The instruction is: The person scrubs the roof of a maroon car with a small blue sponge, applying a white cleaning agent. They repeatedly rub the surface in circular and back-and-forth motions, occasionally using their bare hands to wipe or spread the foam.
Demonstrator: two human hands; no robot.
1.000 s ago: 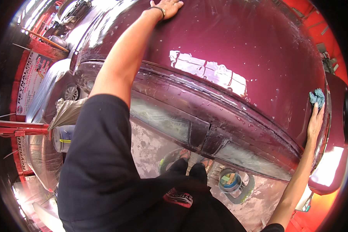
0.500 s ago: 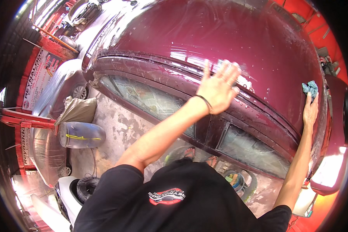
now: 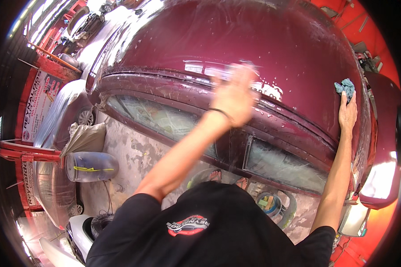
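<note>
The wet, dark maroon car roof (image 3: 289,49) curves in front of me, dotted with water drops. Palm down over its near edge, my left hand (image 3: 236,95) is smeared by motion, so its fingers do not show clearly. A pale, blurred edge shows just beyond the fingertips; what it belongs to I cannot make out. At the right end of the roof, my right hand (image 3: 348,113) pinches a crumpled blue-green cloth (image 3: 345,85) against the paint. Below the roof edge, the side windows (image 3: 285,164) are covered with printed paper or film.
By my feet stands a bucket (image 3: 269,202) with things inside. On the left are a blue plastic drum (image 3: 91,167), a grey-beige sack (image 3: 85,139) and a plastic-wrapped car (image 3: 60,115). A red frame beam (image 3: 26,153) juts in. Another maroon car part (image 3: 381,178) is at the right.
My left hand has slid slightly left along the roof edge and is now blurred. The whole view has shifted a little; my right hand still holds the cloth at the same part of the roof.
</note>
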